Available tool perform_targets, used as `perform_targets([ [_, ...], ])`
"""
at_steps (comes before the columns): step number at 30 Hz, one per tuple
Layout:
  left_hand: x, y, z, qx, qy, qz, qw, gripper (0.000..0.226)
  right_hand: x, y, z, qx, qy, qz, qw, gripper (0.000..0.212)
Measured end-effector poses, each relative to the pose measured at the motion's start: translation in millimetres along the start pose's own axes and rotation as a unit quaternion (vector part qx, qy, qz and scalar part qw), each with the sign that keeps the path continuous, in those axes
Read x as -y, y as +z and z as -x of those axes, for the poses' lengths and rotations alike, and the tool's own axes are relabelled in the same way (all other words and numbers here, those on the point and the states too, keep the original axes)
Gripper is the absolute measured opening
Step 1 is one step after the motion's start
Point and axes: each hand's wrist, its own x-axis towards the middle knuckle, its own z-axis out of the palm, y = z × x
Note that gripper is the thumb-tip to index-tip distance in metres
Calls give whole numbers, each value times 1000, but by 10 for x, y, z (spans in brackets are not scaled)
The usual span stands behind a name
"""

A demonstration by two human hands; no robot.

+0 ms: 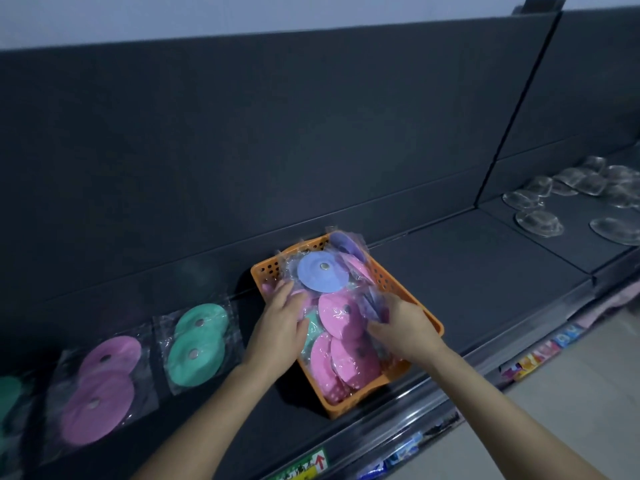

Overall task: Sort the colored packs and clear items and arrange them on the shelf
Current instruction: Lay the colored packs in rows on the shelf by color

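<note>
From the head camera we judge this to be the picking step. The mixed packs (332, 306) lie heaped in the orange basket (266, 271) on the shelf (467, 289). Our right hand (398, 323) curls its fingers round a purple pack (370, 301). Our left hand (280, 323) rests bent fingers on the heap, and we cannot tell whether it grips. A green pack (197, 344) and a pink pack (102, 389) lie to the left, with clear items (540, 221) at far right. The next move calls for lifting the purple one free without dragging its neighbours.
</note>
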Motion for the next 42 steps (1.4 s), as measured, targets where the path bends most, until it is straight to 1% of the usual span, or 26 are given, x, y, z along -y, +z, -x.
perform_targets([
  [2,-16,-9,-12,5,0,5,1000,44,8,31,-8,1,-7,19,1000,22],
  [4,-29,-38,0,-4,-16,1,1000,48,-10,38,-10,-13,-23,17,1000,17],
  [6,-47,-78,30,-52,-28,-44,997,38,-49,15,-4,-43,-36,9,998,10],
  [8,-84,-137,69,-80,-44,-103,990,30,-83,-17,19,-81,-40,3,996,11],
  [10,-72,-162,75,-54,-71,-137,986,33,-102,-35,39,-99,-46,-16,994,15],
  [12,-39,-198,55,-14,-87,-144,986,36,-114,-28,54,-96,-55,-34,993,15],
  [13,-35,-224,38,-7,-86,-133,987,31,-125,-19,59,-98,-58,-37,993,16],
  [15,-53,-282,1,-14,-65,-109,992,11,-138,-8,61,-106,-61,-43,992,15],
  [16,-70,-300,-17,-12,-53,-102,993,8,-135,-9,62,-109,-62,-48,991,14],
  [19,-139,-306,-73,4,-37,-72,997,20,-110,-3,71,-97,-85,-30,991,20],
  [21,-162,-298,-112,10,-50,-56,997,18,-89,22,72,-78,-105,-15,991,23],
  [23,-171,-302,-138,32,-33,-103,994,8,-74,44,75,-68,-116,-9,991,26],
  [24,-164,-297,-142,62,-23,-138,988,10,-74,52,74,-68,-120,-6,990,26],
  [26,-155,-265,-151,138,-27,-208,968,27,-71,54,72,-66,-121,-4,990,26],
  [28,-188,-222,-162,156,-27,-225,961,24,-68,42,67,-62,-114,-12,991,26],
  [30,-227,-196,-178,135,-11,-174,975,11,-69,27,62,-59,-106,-16,992,25],
  [31,-236,-190,-188,126,-18,-114,985,12,-70,21,58,-58,-103,-18,993,26],
  [32,-251,-197,-193,128,-46,-36,990,17,-74,16,51,-58,-100,-23,993,26],
  [33,-259,-206,-205,142,-87,51,985,19,-78,11,43,-58,-96,-28,993,25],
  [34,-269,-232,-214,162,-131,144,967,18,-76,7,35,-57,-92,-32,994,25],
  [35,-271,-257,-219,184,-178,241,936,17,-76,3,31,-54,-87,-32,994,25],
  [37,-235,-293,-212,220,-251,395,856,26,-74,-6,21,-49,-78,-31,995,24],
  [38,-213,-301,-206,230,-264,430,832,29,-74,-8,18,-49,-75,-32,996,23],
  [39,-195,-302,-196,239,-266,440,824,27,-74,-8,17,-49,-74,-32,996,21],
  [40,-200,-307,-185,250,-267,434,823,26,-73,-5,17,-48,-74,-32,996,20],
  [42,-238,-289,-171,265,-274,398,835,41,-69,2,18,-43,-77,-28,996,20],
])
